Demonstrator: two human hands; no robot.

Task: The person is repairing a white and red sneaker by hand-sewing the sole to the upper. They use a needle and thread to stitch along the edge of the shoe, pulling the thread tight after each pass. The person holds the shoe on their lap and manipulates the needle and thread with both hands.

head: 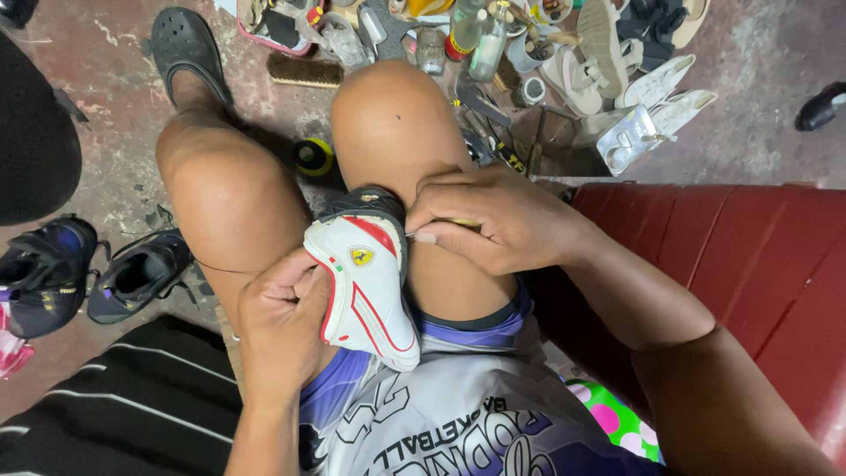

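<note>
1 white and red shoe lies between the person's thighs, heel up. The left hand clamps its side; the right hand pinches 1 thin yellow-handled tool at the heel. 2 dark sneakers sit on the floor, left edge.

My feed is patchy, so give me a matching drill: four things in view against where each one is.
1. white shoe
2. brush
3. black clog
4. dark sneakers

a. on a foot, top left
b. floor, far left
c. between the knees, in the left hand
d. floor, beyond the knees

Pairs: 1-c, 2-d, 3-a, 4-b
</note>
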